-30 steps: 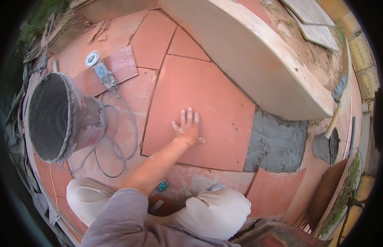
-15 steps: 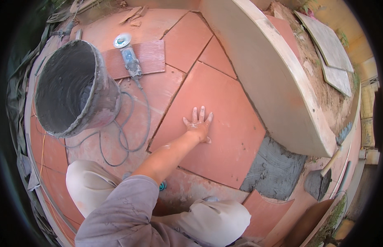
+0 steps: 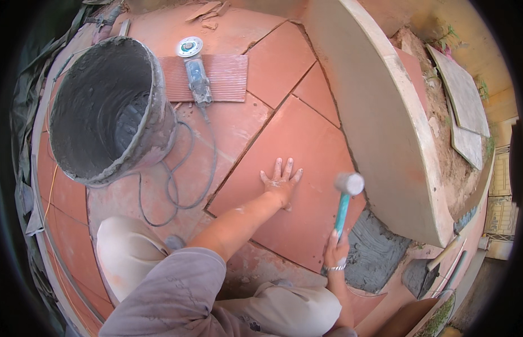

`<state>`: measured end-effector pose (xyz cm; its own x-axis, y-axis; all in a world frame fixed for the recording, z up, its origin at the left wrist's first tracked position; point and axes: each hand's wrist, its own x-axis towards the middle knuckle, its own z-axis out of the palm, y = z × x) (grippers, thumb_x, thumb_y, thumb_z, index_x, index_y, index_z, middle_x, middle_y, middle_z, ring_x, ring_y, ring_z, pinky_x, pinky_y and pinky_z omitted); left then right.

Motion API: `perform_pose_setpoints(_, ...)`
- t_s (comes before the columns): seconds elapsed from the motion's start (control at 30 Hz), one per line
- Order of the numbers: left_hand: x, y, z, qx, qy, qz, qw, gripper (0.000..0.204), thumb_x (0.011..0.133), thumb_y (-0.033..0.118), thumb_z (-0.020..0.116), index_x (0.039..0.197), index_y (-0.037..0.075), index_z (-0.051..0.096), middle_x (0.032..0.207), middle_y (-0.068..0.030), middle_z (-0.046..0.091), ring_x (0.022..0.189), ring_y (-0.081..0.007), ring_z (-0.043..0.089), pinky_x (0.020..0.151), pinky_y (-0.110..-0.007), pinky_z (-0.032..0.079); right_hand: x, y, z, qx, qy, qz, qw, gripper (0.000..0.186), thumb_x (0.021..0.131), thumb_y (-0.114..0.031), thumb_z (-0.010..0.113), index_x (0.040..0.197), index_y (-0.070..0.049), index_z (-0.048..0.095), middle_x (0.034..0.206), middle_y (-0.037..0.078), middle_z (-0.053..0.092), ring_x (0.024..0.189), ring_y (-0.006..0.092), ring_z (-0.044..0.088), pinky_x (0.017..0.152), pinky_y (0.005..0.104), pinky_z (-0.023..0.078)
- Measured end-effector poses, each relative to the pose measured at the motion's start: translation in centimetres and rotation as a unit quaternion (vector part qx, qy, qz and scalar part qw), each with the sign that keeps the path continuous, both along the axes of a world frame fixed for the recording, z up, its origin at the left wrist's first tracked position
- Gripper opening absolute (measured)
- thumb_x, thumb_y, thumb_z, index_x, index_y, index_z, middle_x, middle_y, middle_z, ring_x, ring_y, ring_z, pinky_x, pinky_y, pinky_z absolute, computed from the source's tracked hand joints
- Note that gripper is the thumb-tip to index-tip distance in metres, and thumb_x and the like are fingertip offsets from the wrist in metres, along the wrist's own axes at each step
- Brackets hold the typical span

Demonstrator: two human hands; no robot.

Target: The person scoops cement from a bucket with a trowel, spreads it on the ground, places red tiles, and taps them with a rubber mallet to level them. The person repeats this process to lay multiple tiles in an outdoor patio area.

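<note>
My left hand [image 3: 281, 182] lies flat with fingers spread on a large reddish paving tile [image 3: 298, 157] set among other cut tiles. My right hand [image 3: 335, 253] grips the teal handle of a rubber mallet [image 3: 347, 194], whose white head hovers over the tile's right edge, beside the curved concrete kerb [image 3: 385, 112]. A patch of wet grey mortar [image 3: 376, 253] lies bare just right of my right hand.
A mortar-caked bucket [image 3: 107, 109] stands at the left. An angle grinder [image 3: 195, 70] rests on a ribbed red mat [image 3: 222, 78], its cable [image 3: 182, 180] looping over the tiles. Grey slabs [image 3: 466, 112] lie beyond the kerb. A trowel [image 3: 433, 269] sits at the lower right.
My right hand has come into view holding the mallet above the tile's right edge. My left hand stays pressed on the tile while the view shifted.
</note>
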<state>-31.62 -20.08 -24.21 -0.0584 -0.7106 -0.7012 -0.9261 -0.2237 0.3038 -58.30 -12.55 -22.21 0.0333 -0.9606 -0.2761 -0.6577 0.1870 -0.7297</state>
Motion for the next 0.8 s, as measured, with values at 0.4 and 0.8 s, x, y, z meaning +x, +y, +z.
perform_pose_setpoints(0.4, 0.7, 0.2, -0.7, -0.022, 0.027, 0.016, 0.999, 0.123, 0.070, 0.036, 0.087, 0.160, 0.027, 0.005, 0.165, -0.0109, -0.014, 0.151, -0.0404, -0.011, 0.110, -0.073, 0.020, 5.2, -8.2, -8.7, 0.025, -0.021, -0.026, 0.999, 0.037, 0.103, -0.033, 0.047, 0.099, 0.003, 0.057, 0.072, 0.020, 0.059, 0.063, 0.0365, 0.058, 0.062, 0.0467, 0.046)
perform_pose_setpoints(0.8, 0.9, 0.2, -1.2, -0.027, 0.041, 0.028, 0.998, 0.122, 0.069, 0.031, 0.088, 0.160, 0.026, 0.007, 0.166, -0.0102, -0.013, 0.151, -0.0402, -0.010, 0.110, -0.075, 0.021, 6.5, -11.0, -10.1, -0.012, 0.022, 0.018, 1.000, 0.045, 0.103, -0.037, 0.046, 0.104, 0.006, 0.058, 0.089, 0.030, 0.063, 0.082, 0.0477, 0.062, 0.069, 0.0503, 0.046)
